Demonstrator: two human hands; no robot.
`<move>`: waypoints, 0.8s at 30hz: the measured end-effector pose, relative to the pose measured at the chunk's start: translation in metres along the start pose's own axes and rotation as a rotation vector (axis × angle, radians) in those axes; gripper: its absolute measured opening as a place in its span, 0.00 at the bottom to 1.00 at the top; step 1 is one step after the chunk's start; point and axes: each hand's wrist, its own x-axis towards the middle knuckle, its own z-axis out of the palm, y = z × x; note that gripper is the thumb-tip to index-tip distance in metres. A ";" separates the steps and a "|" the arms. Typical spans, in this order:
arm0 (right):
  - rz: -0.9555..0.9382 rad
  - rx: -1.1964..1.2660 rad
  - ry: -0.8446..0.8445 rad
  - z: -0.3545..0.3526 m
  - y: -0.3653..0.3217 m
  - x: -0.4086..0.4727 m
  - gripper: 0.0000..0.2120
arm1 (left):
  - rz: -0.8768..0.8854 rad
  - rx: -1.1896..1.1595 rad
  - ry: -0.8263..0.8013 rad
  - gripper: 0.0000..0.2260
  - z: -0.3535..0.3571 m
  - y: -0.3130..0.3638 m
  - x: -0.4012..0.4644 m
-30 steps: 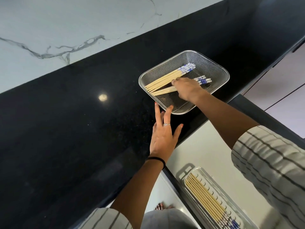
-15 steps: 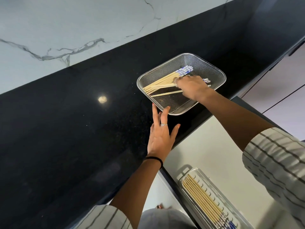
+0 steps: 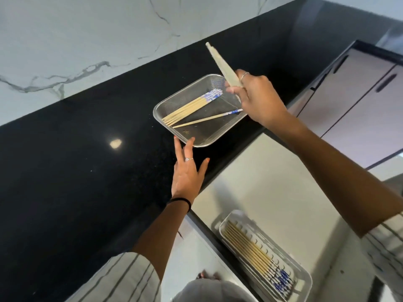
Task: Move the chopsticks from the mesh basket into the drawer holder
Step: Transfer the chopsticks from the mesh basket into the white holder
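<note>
A steel mesh basket (image 3: 202, 139) sits on the black counter near its front edge. Inside lie several wooden chopsticks (image 3: 187, 109) with blue-and-white patterned ends, and one loose chopstick (image 3: 207, 119) lies slanted across. My right hand (image 3: 257, 98) is above the basket's right corner, shut on a blurred bunch of chopsticks (image 3: 220, 62) whose tips point up and away. My left hand (image 3: 187, 173) rests flat on the counter, fingers spread, fingertips touching the basket's near rim. Below, the clear drawer holder (image 3: 304, 277) in the open drawer holds several chopsticks (image 3: 253, 251).
The black counter (image 3: 76, 171) runs along a white marble wall (image 3: 76, 40). The open drawer's pale floor (image 3: 272, 182) lies under my right arm. Grey cabinet fronts with dark handles (image 3: 366, 90) stand at the right. My feet show at the bottom.
My right hand has closed on a bunch of chopsticks and lifted them out of the basket, up and to the right. One chopstick stays slanted in the basket. My left hand has stayed put.
</note>
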 end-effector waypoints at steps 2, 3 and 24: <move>0.050 0.146 0.062 -0.012 0.003 -0.022 0.11 | 0.011 -0.011 0.001 0.28 0.001 0.000 0.000; 0.077 0.219 0.089 -0.015 0.004 -0.033 0.11 | 0.010 -0.009 0.003 0.28 0.000 -0.001 0.000; 0.572 0.084 -0.828 0.078 0.072 -0.278 0.08 | -0.040 0.051 0.008 0.31 0.002 0.003 -0.006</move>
